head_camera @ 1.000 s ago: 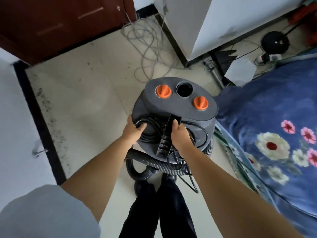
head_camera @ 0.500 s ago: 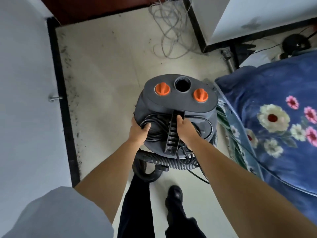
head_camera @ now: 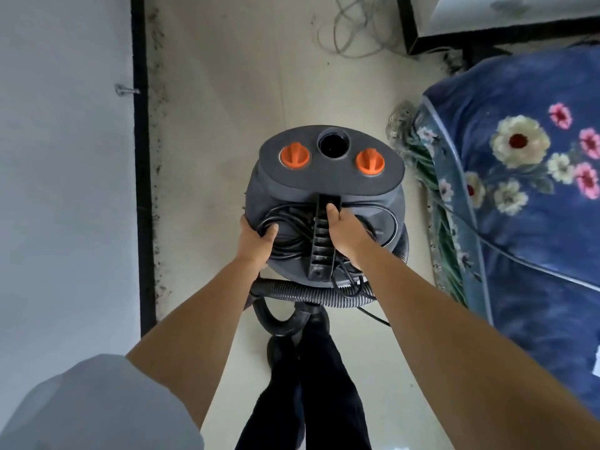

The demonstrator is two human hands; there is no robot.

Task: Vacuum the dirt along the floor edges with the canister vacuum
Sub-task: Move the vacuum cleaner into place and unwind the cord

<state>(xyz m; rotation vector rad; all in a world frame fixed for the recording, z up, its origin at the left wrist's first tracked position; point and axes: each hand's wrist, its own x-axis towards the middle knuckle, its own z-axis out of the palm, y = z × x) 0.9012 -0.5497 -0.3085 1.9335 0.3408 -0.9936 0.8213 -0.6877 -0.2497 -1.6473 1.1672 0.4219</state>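
Both your arms reach straight out to the canister vacuum [head_camera: 324,196]. Your left hand [head_camera: 256,241] curls its fingers over the vacuum's left rim beside the coiled cord [head_camera: 285,228]; your right hand [head_camera: 345,232] grips beside the vacuum's ribbed handle [head_camera: 323,238]. Dirt [head_camera: 157,177] lines the skirting left of the vacuum.

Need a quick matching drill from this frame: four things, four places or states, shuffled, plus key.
Things:
1. dirt
2. orange knobs
3. hose
4. quilt

Places or states:
A. flowered, right of the vacuum
B. on the vacuum's top
C. along the black skirting
D. looped below the hands

Pairs: 1-C, 2-B, 3-D, 4-A
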